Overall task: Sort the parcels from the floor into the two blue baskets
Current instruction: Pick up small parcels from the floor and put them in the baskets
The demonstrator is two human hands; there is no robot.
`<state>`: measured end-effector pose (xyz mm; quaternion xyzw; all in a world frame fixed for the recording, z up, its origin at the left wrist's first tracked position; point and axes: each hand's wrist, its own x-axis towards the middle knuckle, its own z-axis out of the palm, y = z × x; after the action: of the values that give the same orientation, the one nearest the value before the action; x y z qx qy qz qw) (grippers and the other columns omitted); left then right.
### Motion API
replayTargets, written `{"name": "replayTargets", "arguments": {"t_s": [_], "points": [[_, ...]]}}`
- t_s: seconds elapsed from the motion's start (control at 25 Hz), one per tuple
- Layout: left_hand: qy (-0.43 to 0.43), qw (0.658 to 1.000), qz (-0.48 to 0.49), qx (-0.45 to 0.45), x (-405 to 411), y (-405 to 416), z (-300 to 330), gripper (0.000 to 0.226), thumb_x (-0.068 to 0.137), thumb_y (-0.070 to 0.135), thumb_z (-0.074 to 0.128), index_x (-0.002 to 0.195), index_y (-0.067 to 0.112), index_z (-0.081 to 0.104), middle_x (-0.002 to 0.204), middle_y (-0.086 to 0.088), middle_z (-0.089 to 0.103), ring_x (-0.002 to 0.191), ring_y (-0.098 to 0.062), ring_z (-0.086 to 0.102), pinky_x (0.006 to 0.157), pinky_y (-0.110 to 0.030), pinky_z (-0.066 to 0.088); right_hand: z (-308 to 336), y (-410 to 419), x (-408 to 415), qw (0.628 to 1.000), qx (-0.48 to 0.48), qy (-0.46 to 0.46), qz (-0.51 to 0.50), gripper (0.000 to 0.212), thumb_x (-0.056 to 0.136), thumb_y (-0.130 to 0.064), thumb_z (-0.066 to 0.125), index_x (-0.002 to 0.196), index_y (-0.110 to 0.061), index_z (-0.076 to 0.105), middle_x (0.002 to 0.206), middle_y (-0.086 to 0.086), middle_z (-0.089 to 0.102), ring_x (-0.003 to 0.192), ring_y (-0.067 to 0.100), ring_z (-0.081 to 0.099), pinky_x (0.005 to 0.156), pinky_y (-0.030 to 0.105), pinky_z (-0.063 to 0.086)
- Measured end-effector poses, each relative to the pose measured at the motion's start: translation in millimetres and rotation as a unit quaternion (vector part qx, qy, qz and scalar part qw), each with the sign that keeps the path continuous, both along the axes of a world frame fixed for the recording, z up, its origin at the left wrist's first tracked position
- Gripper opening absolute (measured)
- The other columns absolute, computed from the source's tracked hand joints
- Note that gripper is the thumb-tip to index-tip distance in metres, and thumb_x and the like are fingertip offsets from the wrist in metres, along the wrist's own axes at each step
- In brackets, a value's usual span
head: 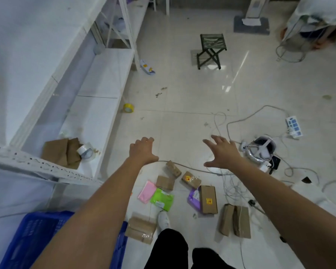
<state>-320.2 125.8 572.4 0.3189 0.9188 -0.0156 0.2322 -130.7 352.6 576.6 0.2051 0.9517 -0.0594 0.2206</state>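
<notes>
Head camera looks down on both bare arms stretched forward above a glossy pale tiled floor [182, 94]. Left hand [143, 150] has its fingers loosely curled downward and holds nothing; right hand [220, 152] is spread wide, thumb out, also holding nothing. Both hands hang in the air above the parcels, touching none of them.

Parcels lie scattered on the floor below the hands: a small brown cardboard box [173, 168], a second brown box [164, 182] just beside it, a taped brown box with a red and yellow sticker [191, 179], a flat pink plastic mailer [146, 193] overlapped by a bright green plastic mailer [162, 199], a purple plastic mailer [194, 198] partly under a long brown carton [209, 199], two brown cartons side by side [236, 220] and a taped brown carton [141, 230] next to a white shoe [164, 220].

One blue plastic basket [35, 235] shows at lower left, partly hidden by the left arm. A white metal shelf unit [97, 98] stands on the left, and tangled grey cables [229, 183] lie to the right of the parcels.
</notes>
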Motion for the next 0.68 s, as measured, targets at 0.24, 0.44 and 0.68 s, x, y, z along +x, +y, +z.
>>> {"name": "replayTargets", "arguments": {"t_s": [0.24, 0.44, 0.68], "points": [[-0.041, 0.999, 0.023, 0.028, -49.5, 27.1, -70.9, 0.072, 0.08, 0.04, 0.065, 0.142, 0.016, 0.036, 0.139, -0.01, 0.044, 0.124, -0.032, 0.046, 0.098, -0.04, 0.038, -67.4, -5.5, -40.5, 0.993, -0.003, -0.091, 0.07, 0.106, 0.073, -0.06, 0.072, 0.155, -0.031, 0.012, 0.163, 0.007, 0.004, 0.149, 0.029, 0.008, 0.115, 0.057, 0.018], [-0.056, 0.998, 0.033, -0.003, -72.3, 35.6, -167.6, 0.071, 0.078, 0.04, 0.064, 0.14, 0.018, 0.038, 0.139, -0.006, 0.045, 0.123, -0.03, 0.046, 0.097, -0.038, 0.038, -158.5, 7.7, -85.9, 0.972, 0.014, -0.168, 0.163, 0.113, 0.071, -0.061, 0.074, 0.155, -0.027, 0.006, 0.163, 0.01, -0.002, 0.15, 0.033, 0.001, 0.115, 0.063, 0.012], [-0.092, 0.992, 0.081, -0.033, -85.4, 29.4, -321.9, 0.071, 0.078, 0.041, 0.063, 0.141, 0.02, 0.037, 0.141, -0.004, 0.043, 0.125, -0.027, 0.044, 0.098, -0.036, 0.036, -318.3, 5.2, -144.7, 0.941, 0.04, -0.205, 0.266, 0.117, 0.069, -0.063, 0.074, 0.155, -0.025, 0.005, 0.162, 0.013, 0.0, 0.149, 0.037, -0.003, 0.114, 0.067, 0.006]]}}
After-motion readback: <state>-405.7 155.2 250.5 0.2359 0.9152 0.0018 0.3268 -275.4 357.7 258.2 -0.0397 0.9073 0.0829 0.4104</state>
